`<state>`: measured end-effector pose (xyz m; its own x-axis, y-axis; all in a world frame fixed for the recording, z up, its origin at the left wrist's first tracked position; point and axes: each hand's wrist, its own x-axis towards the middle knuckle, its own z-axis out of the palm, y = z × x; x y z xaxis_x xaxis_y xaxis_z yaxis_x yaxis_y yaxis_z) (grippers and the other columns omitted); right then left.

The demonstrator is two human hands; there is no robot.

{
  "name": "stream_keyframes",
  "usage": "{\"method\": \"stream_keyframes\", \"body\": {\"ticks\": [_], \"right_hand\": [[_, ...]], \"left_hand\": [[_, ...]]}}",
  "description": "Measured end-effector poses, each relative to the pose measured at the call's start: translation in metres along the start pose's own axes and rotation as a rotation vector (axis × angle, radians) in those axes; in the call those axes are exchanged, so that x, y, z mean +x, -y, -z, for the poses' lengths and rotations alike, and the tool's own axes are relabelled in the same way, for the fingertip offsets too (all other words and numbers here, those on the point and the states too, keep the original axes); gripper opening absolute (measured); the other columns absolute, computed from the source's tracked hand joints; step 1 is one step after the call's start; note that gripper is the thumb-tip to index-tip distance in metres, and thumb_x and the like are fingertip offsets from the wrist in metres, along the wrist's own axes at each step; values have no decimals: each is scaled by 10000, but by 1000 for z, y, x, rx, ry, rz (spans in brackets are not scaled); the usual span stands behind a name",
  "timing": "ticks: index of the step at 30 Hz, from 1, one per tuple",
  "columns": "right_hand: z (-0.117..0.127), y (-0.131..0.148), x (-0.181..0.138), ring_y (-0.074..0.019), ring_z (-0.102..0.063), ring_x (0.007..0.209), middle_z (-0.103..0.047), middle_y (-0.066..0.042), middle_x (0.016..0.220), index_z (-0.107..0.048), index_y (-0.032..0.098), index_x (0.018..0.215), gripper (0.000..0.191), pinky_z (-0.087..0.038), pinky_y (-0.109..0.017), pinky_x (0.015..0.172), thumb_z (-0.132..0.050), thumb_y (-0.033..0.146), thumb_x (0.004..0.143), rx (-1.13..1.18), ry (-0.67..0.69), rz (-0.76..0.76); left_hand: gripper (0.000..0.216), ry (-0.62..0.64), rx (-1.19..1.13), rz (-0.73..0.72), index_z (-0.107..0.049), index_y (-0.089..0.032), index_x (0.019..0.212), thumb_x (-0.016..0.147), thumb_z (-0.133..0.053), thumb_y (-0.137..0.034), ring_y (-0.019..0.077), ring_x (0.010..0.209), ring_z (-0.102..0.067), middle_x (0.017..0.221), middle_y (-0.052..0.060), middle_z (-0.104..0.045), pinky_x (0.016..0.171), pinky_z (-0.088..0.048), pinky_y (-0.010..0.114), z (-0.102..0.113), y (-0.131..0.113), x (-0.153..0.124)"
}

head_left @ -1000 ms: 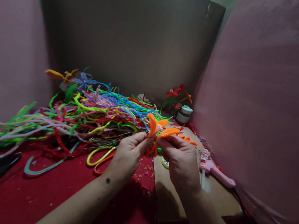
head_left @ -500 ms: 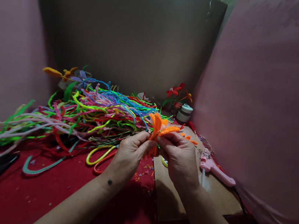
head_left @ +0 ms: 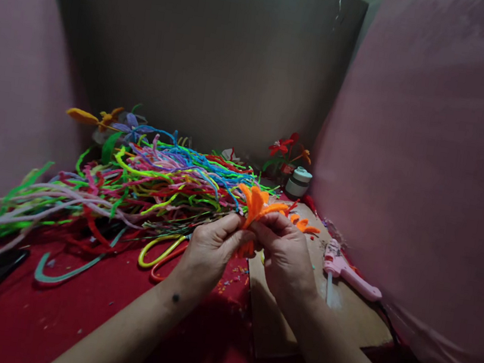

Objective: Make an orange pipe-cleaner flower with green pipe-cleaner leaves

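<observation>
An orange pipe-cleaner flower (head_left: 254, 202) is pinched between both hands, above the left edge of a cardboard sheet (head_left: 279, 328). My left hand (head_left: 212, 246) closes thumb and fingers on the flower's left side near its base. My right hand (head_left: 286, 254) grips a petal on the right, its fingertips almost touching the left ones. The flower's underside is partly hidden by my fingers. More orange petals (head_left: 304, 224) lie on the cardboard just beyond my right hand. Beside my left wrist are scissors (head_left: 146, 252) with yellow and red handles.
A big heap of coloured pipe cleaners (head_left: 171, 171) spreads over the red cloth (head_left: 68, 325) at left. A pink glue gun (head_left: 352, 275) rests on the cardboard. A white-lidded jar (head_left: 299, 182) and red flowers (head_left: 280, 146) stand behind. Pink walls (head_left: 427, 171) flank both sides.
Both hands keep hold of the orange flower, whose petals have tilted slightly. My right hand has shifted a little left, showing more of the orange petals behind it.
</observation>
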<state>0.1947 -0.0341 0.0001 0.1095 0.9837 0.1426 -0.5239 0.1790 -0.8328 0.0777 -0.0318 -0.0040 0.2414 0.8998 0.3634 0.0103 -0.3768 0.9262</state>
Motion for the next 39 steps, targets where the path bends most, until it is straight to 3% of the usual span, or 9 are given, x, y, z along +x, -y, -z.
{"method": "stream_keyframes", "body": {"ticks": [4,12,20,26,29,35,39], "right_hand": [[1,-1,2,-60,-455,488,-558,45,557,-611,159,589,158,-352,-196,468,-759,173,535,-2,32,0],[2,-4,-1,-77,-489,594,-570,39,629,-645,190,626,96,-405,-215,590,-733,166,597,-5,82,140],[2,-6,-1,-76,-474,567,-556,40,629,-617,188,639,116,-391,-204,546,-729,176,611,12,86,83],[4,-14,-4,-77,-475,611,-580,7,753,-660,196,838,117,-406,-201,574,-645,270,749,-73,166,49],[6,-15,-3,-72,-452,576,-575,1,733,-685,185,829,169,-387,-192,522,-655,324,737,-81,198,14],[5,-10,1,-63,-398,447,-554,18,572,-708,183,750,171,-339,-199,441,-729,303,631,73,259,-144],[5,-9,3,-62,-386,462,-558,22,571,-705,199,692,96,-345,-201,474,-724,260,619,89,273,-162]], "left_hand": [[148,-15,5,-2,-570,-149,647,758,-558,-246,103,660,-479,674,-12,-538,620,-408,199,1,-2,2],[155,19,-103,33,-666,-155,794,758,-574,-274,121,707,-489,720,0,-557,695,-432,237,1,-5,3],[154,3,-130,84,-676,-150,767,731,-600,-279,123,673,-503,705,11,-590,664,-435,239,1,-8,3],[141,-29,-114,101,-691,-144,795,725,-605,-233,116,692,-509,760,18,-631,667,-432,225,2,-9,2],[181,16,-154,136,-700,-146,846,709,-629,-241,133,725,-538,819,28,-654,668,-440,232,4,-11,4],[270,191,-322,238,-686,-115,956,734,-632,-259,140,592,-560,636,35,-639,614,-455,267,13,-4,8],[273,219,-400,260,-684,-118,975,729,-646,-231,143,661,-581,796,71,-677,682,-461,279,15,-3,9]]}}
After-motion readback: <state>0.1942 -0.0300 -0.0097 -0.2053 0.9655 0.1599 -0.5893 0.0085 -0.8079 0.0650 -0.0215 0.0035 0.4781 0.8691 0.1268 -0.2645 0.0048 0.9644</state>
